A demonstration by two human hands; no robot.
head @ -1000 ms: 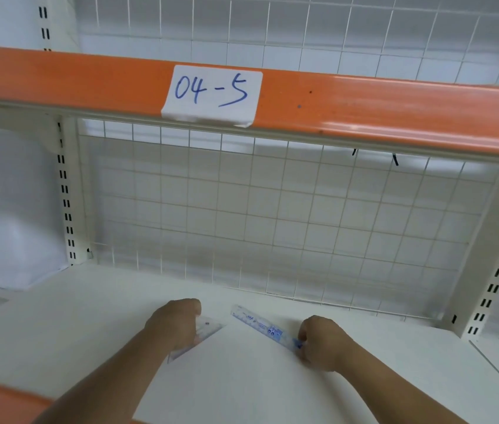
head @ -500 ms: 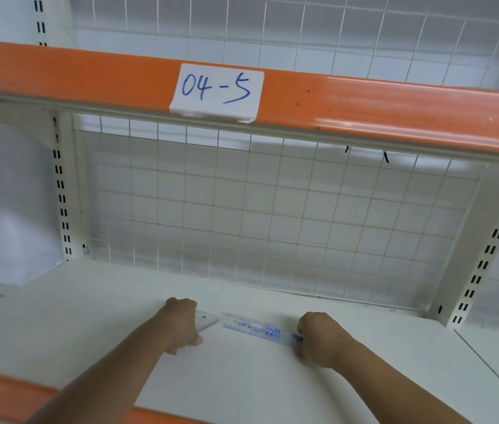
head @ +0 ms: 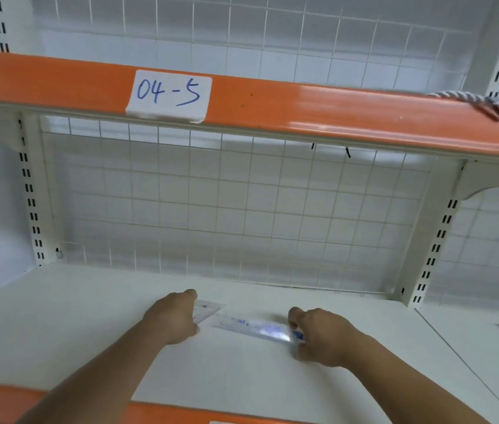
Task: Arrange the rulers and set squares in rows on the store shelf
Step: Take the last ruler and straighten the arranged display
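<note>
Pinched at its right end by the right hand (head: 321, 338), the ruler (head: 254, 327) runs leftward across lower centre, almost meeting the set square (head: 208, 310) the left hand (head: 172, 321) grips.

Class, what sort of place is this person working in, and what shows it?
Probably a shop aisle or stockroom: a white metal shelf, an orange front rail bearing a handwritten paper label "04-5", and a white wire grid back panel.

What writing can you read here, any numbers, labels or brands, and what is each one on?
"04-5": handwritten in blue on the white paper label on the orange shelf edge.
Blue print on the ruler: too blurred to read.
Marks on the set square: too small to read.
</note>
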